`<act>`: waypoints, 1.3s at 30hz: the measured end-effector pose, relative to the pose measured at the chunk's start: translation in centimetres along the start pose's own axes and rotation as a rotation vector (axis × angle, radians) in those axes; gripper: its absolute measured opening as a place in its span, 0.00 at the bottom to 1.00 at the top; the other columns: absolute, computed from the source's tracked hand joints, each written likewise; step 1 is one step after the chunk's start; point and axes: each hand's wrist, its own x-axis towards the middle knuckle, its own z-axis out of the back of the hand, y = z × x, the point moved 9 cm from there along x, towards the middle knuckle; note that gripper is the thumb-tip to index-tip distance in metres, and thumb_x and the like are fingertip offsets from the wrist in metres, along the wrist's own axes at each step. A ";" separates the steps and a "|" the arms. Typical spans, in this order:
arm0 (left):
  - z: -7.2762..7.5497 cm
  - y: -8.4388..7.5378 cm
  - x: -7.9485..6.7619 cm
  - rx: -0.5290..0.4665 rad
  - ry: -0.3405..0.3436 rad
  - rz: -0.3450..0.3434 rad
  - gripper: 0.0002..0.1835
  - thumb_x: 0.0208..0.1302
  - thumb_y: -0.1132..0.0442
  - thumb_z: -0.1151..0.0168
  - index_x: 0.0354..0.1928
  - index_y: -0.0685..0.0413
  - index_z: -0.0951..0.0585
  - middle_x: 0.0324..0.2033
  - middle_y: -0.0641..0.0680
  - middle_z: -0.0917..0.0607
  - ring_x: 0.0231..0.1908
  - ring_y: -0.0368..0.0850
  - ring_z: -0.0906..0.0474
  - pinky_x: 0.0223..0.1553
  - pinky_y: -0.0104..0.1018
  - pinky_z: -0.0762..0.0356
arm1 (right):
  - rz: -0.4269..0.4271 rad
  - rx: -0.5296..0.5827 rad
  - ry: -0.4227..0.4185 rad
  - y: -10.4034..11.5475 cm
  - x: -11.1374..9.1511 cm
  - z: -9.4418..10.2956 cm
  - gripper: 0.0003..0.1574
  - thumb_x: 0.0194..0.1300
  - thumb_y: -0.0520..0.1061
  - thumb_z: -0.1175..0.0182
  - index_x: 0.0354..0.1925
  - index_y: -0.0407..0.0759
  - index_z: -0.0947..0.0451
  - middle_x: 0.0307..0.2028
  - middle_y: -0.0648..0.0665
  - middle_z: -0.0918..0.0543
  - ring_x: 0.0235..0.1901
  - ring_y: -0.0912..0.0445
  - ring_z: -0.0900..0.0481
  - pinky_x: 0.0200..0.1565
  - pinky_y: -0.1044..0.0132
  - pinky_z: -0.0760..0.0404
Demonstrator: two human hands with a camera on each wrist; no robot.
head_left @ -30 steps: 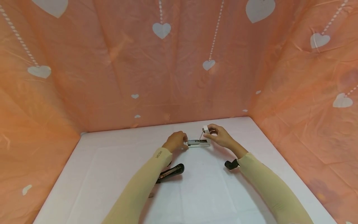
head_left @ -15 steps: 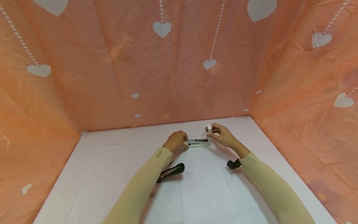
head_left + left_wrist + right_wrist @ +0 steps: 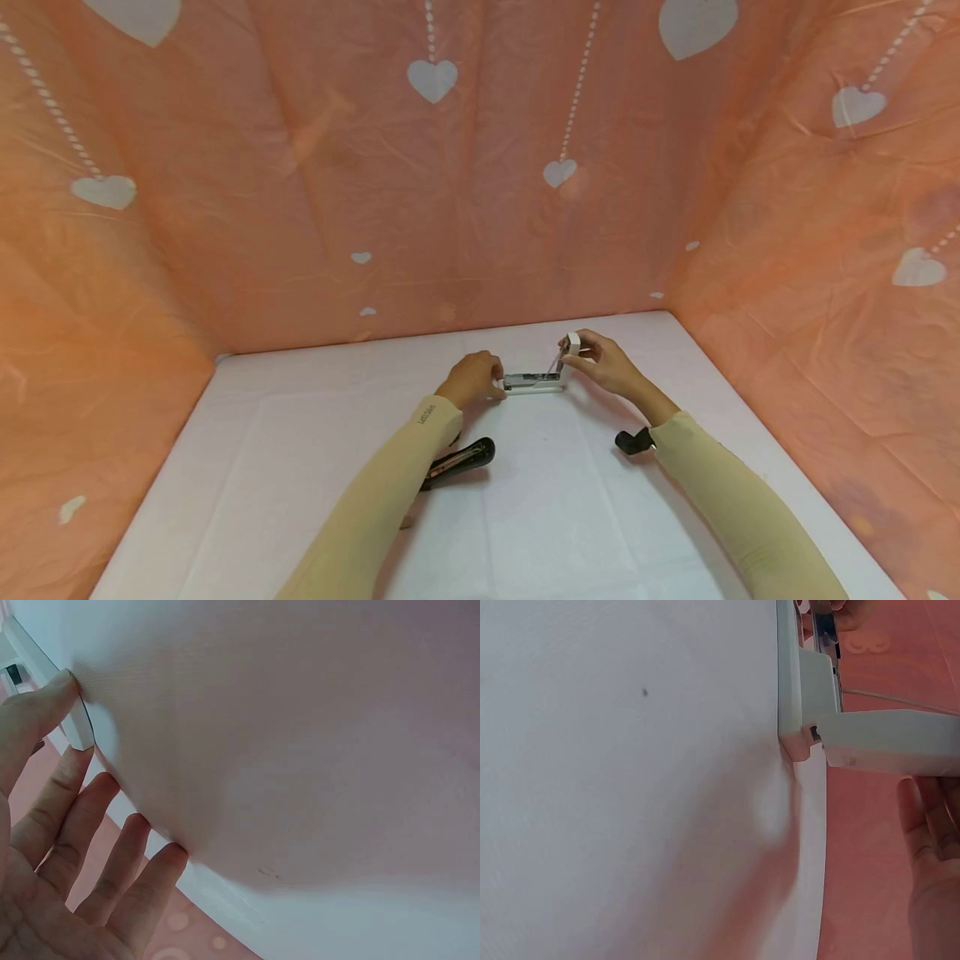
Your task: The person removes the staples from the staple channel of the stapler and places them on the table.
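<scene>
A white stapler (image 3: pixel 532 389) lies lengthwise on the white table with its top swung up and its metal tray bare. My left hand (image 3: pixel 472 377) pinches the left end of its base between thumb and index finger, and in the left wrist view the other fingertips rest at the table surface. My right hand (image 3: pixel 606 365) holds the raised top (image 3: pixel 574 342) near its tip. From the right wrist view the top (image 3: pixel 892 742) stands roughly at a right angle to the base (image 3: pixel 789 682). A thin rod (image 3: pixel 555 361) slants from the tray to the raised top.
A long black object resembling a stapler (image 3: pixel 461 461) lies partly hidden by the left forearm. Near it a small brown piece (image 3: pixel 407 523) peeks out beside the sleeve. A black fitting (image 3: pixel 633 441) sits under the right wrist. Orange cloth (image 3: pixel 450 208) with hearts encloses the table's back and sides.
My right hand has moved a little to the right, tipping the stapler's top further back from the base. The left hand stays on the base's left end.
</scene>
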 end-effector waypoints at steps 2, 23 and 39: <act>-0.1 -0.1 -0.1 -0.005 0.006 -0.001 0.14 0.63 0.59 0.18 0.42 0.55 0.15 0.39 0.50 0.19 0.39 0.45 0.25 0.50 0.43 0.21 | -0.006 -0.007 -0.009 -1.1 0.1 0.1 0.18 0.73 0.29 0.35 0.57 0.21 0.23 0.54 0.22 0.17 0.47 0.64 0.19 0.54 0.74 0.21; -0.1 0.3 0.5 0.020 0.006 0.033 0.15 0.62 0.58 0.18 0.41 0.53 0.16 0.38 0.49 0.20 0.39 0.44 0.26 0.49 0.42 0.23 | -0.057 0.121 -0.069 -6.1 -1.2 3.2 0.20 0.72 0.28 0.34 0.59 0.25 0.26 0.46 0.32 0.18 0.40 0.64 0.18 0.44 0.73 0.21; -0.3 0.5 0.3 -0.004 0.015 0.041 0.14 0.63 0.58 0.18 0.41 0.52 0.16 0.40 0.49 0.19 0.40 0.45 0.25 0.50 0.43 0.22 | -0.207 -0.134 -0.050 -7.5 -2.3 3.9 0.21 0.71 0.40 0.27 0.57 0.33 0.20 0.51 0.32 0.15 0.44 0.51 0.17 0.44 0.62 0.18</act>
